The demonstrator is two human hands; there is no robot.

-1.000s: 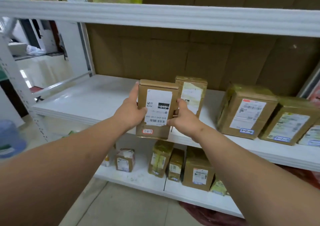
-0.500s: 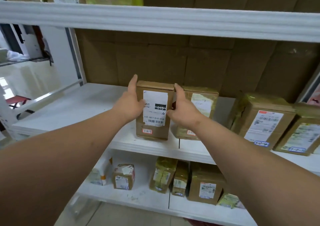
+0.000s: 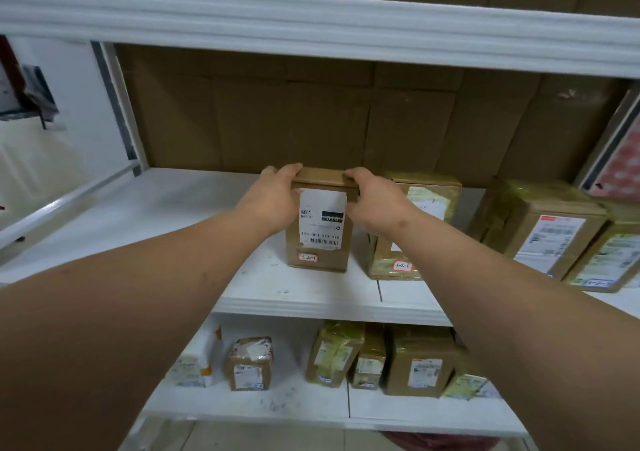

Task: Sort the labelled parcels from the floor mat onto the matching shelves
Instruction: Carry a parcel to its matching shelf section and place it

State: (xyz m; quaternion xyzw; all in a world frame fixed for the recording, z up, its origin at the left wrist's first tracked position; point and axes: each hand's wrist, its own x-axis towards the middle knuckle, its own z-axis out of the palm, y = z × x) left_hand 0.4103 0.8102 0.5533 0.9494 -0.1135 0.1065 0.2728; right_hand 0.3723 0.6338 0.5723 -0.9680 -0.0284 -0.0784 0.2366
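Note:
A brown cardboard parcel (image 3: 320,246) with a white shipping label and a small red-edged tag stands upright on the white middle shelf (image 3: 298,294). My left hand (image 3: 273,197) grips its upper left edge, fingers curled over the top. My right hand (image 3: 374,197) grips the upper right edge the same way. Just to its right stands a tape-wrapped parcel (image 3: 412,239) with its own red-edged tag, partly hidden by my right forearm.
Further taped parcels (image 3: 540,229) lean at the right of the middle shelf. The lower shelf (image 3: 311,405) carries several small parcels. Cardboard lines the back wall. The upper shelf beam (image 3: 311,24) runs overhead. The shelf's left half is bare white board.
The parcel has gone from being held in the air at the shelf front to standing on the middle shelf. Both hands slid up from its sides to its top edge.

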